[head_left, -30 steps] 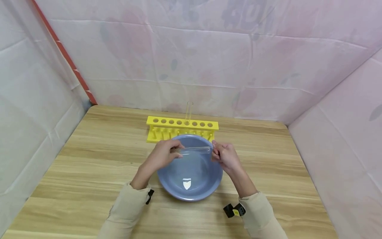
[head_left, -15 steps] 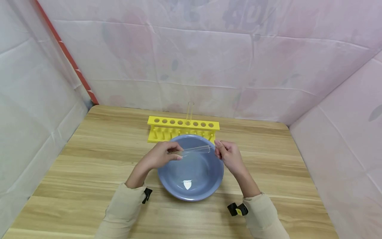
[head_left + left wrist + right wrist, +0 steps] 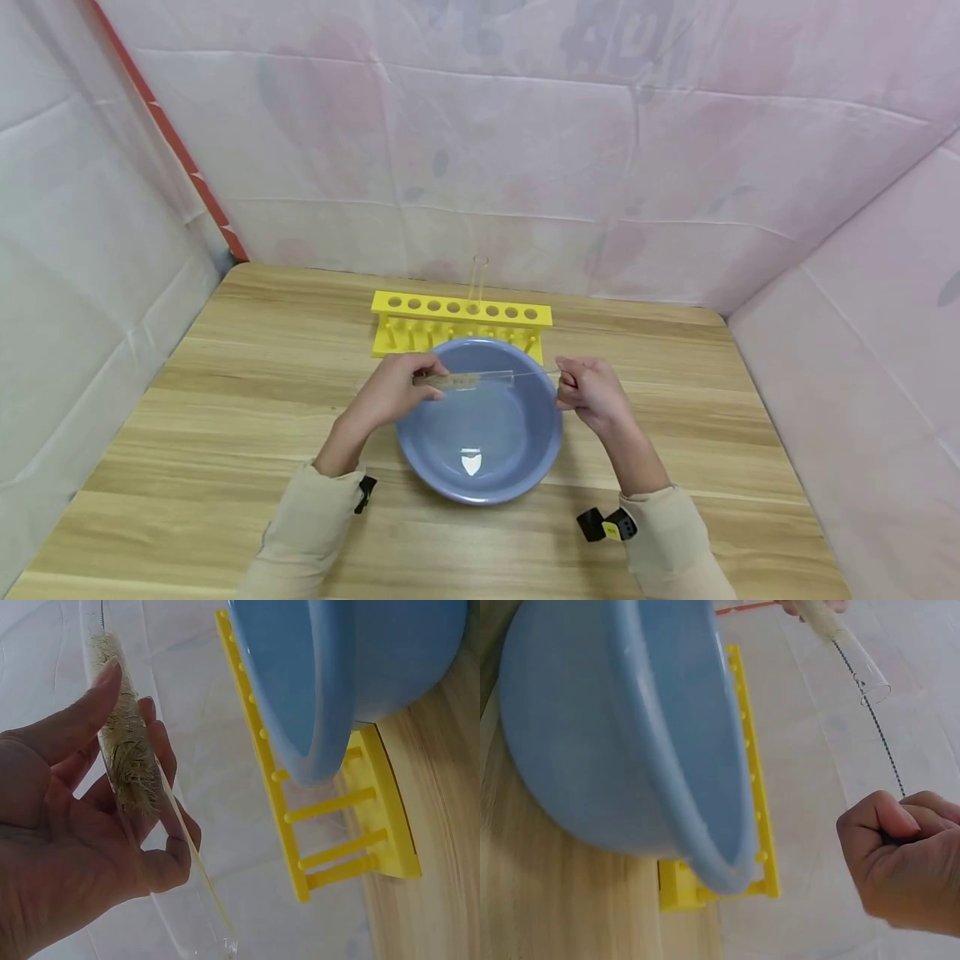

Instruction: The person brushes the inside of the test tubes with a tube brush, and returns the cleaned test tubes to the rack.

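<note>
Fingers of the left hand [image 3: 397, 387] are curled round the held test tube [image 3: 495, 379]; fingers of the right hand [image 3: 596, 392] are closed on the twisted-wire handle [image 3: 881, 735] of a test-tube brush [image 3: 129, 761].

Wood-grain surface [image 3: 465, 550] carries the setup. Round blue basin [image 3: 420, 454] sits on it, below the held glass; bright reflections inside, water content not determinable. Yellow test-tube rack [image 3: 443, 310] stands just behind the basin, whose far rim hides part of the rack's base; contact between the two cannot be told. Eight holes along the top bar; second test tube [image 3: 477, 287] stands upright in the fifth from the left.

Held tube: roughly level above the basin, outside the rack, mouth toward the right hand. Bristle head [image 3: 457, 382]: inside the tube, partly behind the left fingers, its tip short of the far end. Wire runs out through the mouth into the right fist.

Progress, as judged: brush insertion done; scrubbing appears partway, stroke direction not readable from this instant. Not yet done: brush is not out of the glass, and this tube is not in a rack hole. Cleanliness of the inside cannot be told, nor whether the racked tube has been brushed.
</note>
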The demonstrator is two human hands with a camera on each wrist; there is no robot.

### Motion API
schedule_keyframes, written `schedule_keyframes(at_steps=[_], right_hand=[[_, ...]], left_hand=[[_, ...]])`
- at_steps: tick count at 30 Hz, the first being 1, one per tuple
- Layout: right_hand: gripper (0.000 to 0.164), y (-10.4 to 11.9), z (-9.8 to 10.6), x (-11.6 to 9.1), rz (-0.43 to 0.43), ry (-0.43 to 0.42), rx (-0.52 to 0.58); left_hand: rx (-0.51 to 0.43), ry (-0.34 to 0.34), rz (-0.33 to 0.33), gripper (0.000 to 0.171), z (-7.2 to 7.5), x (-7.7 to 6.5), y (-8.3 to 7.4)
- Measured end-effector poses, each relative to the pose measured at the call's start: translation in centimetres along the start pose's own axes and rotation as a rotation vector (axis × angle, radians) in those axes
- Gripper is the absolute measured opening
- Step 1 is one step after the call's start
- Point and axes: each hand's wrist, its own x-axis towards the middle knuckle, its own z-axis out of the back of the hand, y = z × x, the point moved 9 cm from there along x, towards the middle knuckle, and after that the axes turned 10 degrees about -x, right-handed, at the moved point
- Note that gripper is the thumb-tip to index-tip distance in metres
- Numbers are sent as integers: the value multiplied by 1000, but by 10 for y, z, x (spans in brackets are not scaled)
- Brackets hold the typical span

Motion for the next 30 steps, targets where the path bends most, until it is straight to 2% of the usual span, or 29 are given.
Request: schedule_keyframes(at_steps=[3, 10, 12, 14, 16, 18, 23, 25, 27, 30], right_hand=[[46, 5, 3, 0, 88, -7, -91], [44, 28, 10, -7, 451, -88, -406], [43, 32, 11, -10, 514, -93, -432], [43, 33, 11, -11, 534, -95, -436], [44, 31, 11, -10, 511, -95, -419], [46, 26, 13, -8, 440, -91, -368], [47, 6, 14, -1, 165, -52, -71], [47, 0, 13, -1, 81, -27, 32], [47, -4, 12, -1, 37, 0, 78], [47, -6, 14, 0, 24, 13, 102]], left_hand=[[-40, 36, -25, 14, -1, 0, 2], [-128, 109, -68, 12, 1, -3, 4], [-132, 117, -69, 13, 2, -4, 5], [-117, 112, -65, 13, 3, -4, 6], [-87, 95, -60, 14, 5, -5, 6], [-54, 72, -55, 14, 6, -5, 6], [-14, 25, -40, 15, 9, -5, 5], [-8, 11, -31, 16, 11, -6, 6], [-8, 1, -24, 16, 11, -7, 6], [-25, 12, -27, 15, 12, -8, 8]])
